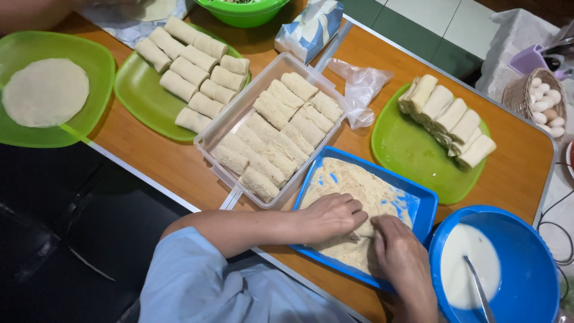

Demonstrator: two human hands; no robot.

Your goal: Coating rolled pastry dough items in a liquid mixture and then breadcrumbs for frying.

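Observation:
My left hand [330,216] and my right hand [402,257] meet over a blue tray [418,194] filled with pale breadcrumbs. Both hands press on a roll [363,230] lying in the crumbs; it is mostly hidden under my fingers. A clear plastic box [222,127] of several crumb-coated rolls stands just left of the tray. A blue bowl [532,263] of white batter with a metal spoon [478,287] sits to the right.
A green plate [412,155] holds several plain rolls behind the tray. Another green plate [140,96] of plain rolls and one with a flat round wrapper [45,90] lie at the left. A basket of eggs [541,98], a plastic bag [362,90] and a green bowl [242,13] stand farther back.

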